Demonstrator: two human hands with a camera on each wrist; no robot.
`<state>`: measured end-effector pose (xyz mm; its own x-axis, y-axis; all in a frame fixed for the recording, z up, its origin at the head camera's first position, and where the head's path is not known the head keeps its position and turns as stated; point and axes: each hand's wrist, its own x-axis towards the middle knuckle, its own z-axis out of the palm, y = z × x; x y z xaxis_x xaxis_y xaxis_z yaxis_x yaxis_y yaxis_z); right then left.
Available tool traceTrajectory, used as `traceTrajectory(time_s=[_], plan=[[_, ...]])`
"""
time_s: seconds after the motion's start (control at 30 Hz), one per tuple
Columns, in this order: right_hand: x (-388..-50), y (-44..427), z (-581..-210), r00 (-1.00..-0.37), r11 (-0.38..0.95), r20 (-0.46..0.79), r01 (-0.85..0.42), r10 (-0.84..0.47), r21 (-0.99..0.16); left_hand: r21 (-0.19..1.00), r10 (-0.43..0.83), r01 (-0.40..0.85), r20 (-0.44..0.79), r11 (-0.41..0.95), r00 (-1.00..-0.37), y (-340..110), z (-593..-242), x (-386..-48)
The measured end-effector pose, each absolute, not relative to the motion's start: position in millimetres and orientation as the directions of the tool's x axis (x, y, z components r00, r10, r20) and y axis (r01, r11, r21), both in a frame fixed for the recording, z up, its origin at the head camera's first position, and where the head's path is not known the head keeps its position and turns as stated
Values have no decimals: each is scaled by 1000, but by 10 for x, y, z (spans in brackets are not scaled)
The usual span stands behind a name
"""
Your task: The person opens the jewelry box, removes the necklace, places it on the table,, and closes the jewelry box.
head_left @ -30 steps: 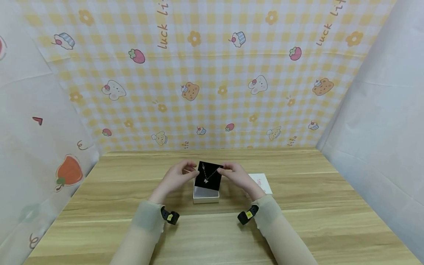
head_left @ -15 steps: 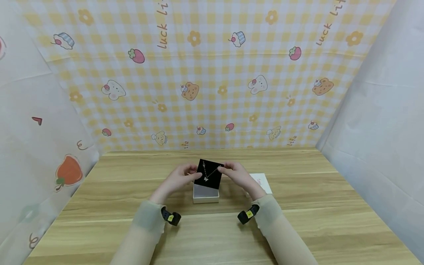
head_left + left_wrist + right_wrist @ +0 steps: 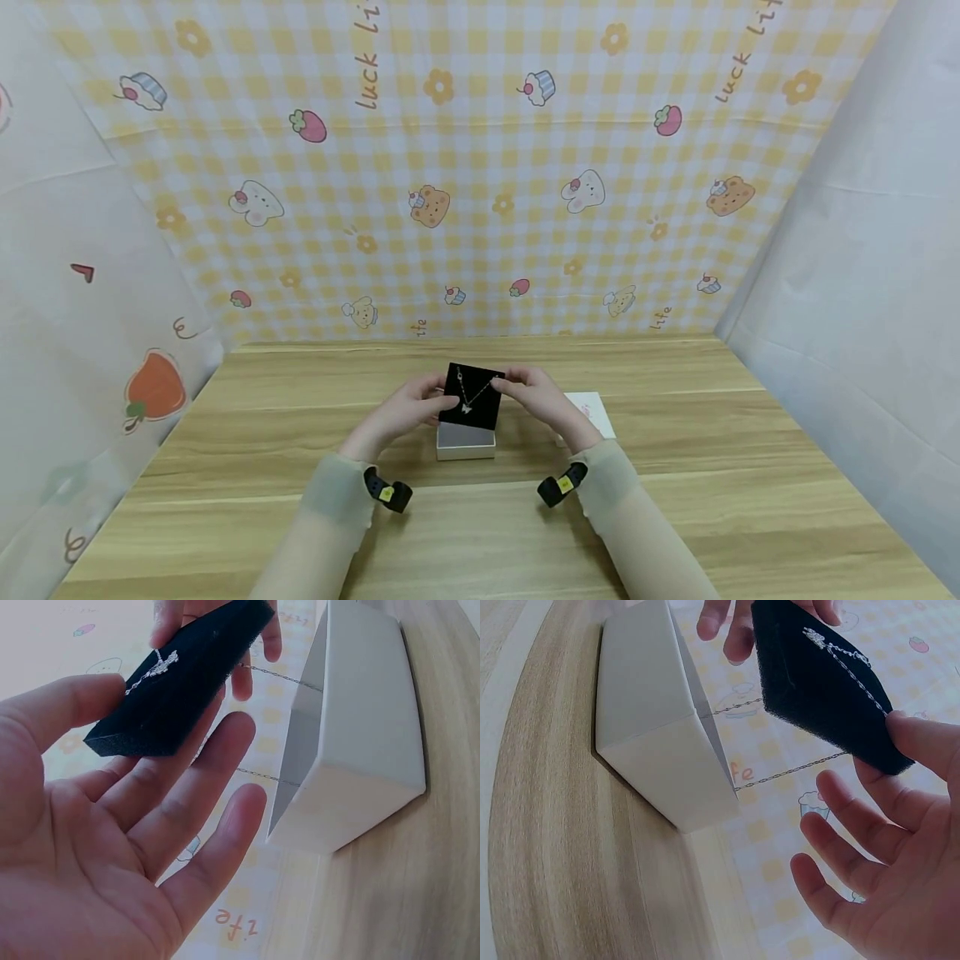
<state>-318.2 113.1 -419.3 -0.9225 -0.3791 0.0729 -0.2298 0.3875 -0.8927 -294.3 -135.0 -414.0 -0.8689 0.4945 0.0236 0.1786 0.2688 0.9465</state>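
Mid-frame, left hand [image 3: 405, 408] and right hand [image 3: 542, 397] pinch a black pad [image 3: 482, 410] above a white box [image 3: 466, 453]. Right of centre, a wrist [image 3: 581, 435] partly hides a white square [image 3: 595, 412].

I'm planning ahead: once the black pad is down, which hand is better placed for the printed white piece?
Probably the right hand: the printed white piece lies beside it; the left hand is farther off. Both hands grip the black pad.
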Motion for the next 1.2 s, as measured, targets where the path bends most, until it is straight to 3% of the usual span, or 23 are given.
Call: traceTrajectory(time_s=[0.33, 0.77, 1.07, 1.2], plan=[[-2958, 1093, -3862, -900, 389, 69, -254, -431, -885, 959, 530, 146, -6, 244, -848, -1352, -4177, -2959], [-2965, 1104, -3859, -911, 354, 56, -215, -408, -910, 978, 496, 108, 5, 180, -868, -1343, -4146, -2949], [-3205, 1132, -4187, -925, 226, 61, -155, -374, -962, 985, 471, 86, 6, 149, -882, -1340, -4105, -2921], [-3205, 1122, -4229, -916, 87, 16, -55, -400, -995, 988, 472, 87, 16, 129, -881, -1345, -4086, -2911]])
